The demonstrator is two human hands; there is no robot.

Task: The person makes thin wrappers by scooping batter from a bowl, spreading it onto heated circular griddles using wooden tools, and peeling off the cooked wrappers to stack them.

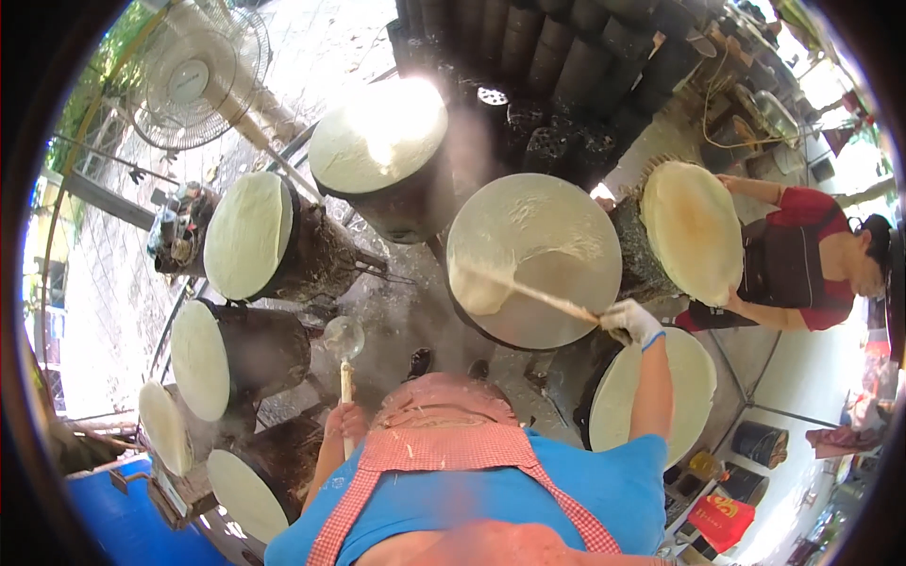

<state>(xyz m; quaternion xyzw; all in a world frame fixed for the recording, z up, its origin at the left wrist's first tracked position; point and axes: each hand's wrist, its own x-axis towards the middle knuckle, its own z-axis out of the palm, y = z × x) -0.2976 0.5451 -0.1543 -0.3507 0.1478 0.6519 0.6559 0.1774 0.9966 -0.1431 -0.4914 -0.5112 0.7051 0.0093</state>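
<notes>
A thin wooden stick is grasped by the fingers of the gloved right hand, and its far end is laid under a limp, pale sheet being lifted off the central steaming drum, whose round top is covered in taut, cream-coloured cloth. A round metal ladle on a pale handle is clenched upright in the bare left hand, just left of that drum. Eight round cloth-topped steamers are counted in a ring around the person. Dark, sooty drum walls are seen left of the central drum. A co-worker in red is bent over a woven tray bearing a yellowish sheet to its right. A standing fan is seen far to its upper left.
</notes>
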